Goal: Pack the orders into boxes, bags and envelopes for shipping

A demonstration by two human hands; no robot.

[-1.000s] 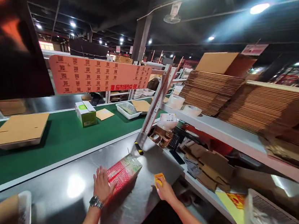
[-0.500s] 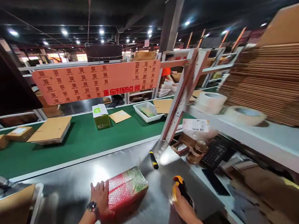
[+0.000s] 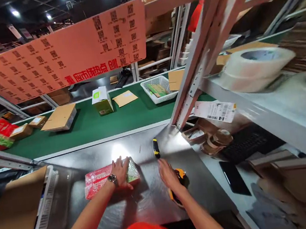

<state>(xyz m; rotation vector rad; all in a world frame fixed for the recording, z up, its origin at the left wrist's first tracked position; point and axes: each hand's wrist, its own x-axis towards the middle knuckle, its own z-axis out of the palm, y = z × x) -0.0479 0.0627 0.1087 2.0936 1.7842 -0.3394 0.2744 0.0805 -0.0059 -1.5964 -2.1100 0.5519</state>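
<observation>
A bubble-wrapped red and green box [image 3: 98, 178] lies on the steel tabletop [image 3: 150, 207]. Flat on its right part rests my left hand [image 3: 120, 173], fingers spread, with a watch at the wrist. My right hand [image 3: 168, 174] reaches forward over the table, fingers stretched out and holding nothing. Its fingertips are right by the near end of a black and yellow utility knife [image 3: 156, 148]; whether they touch it I cannot tell. A yellow and black tape dispenser [image 3: 181, 176] stands on the table, partly hidden behind my right hand and forearm.
Beyond the table runs a green conveyor belt [image 3: 131, 121] with boxes, an envelope [image 3: 125, 98] and a white basket [image 3: 160, 98]. A crate holding cardboard [image 3: 46, 207] stands at left. On the right are a metal post [image 3: 193, 76], a shelf with tape rolls [image 3: 251, 76] and a phone [image 3: 235, 178].
My right hand has let go of the tape dispenser and moved forward to the utility knife. The wrapped box is turned and farther left, my left hand now on its right part. The view has tilted down.
</observation>
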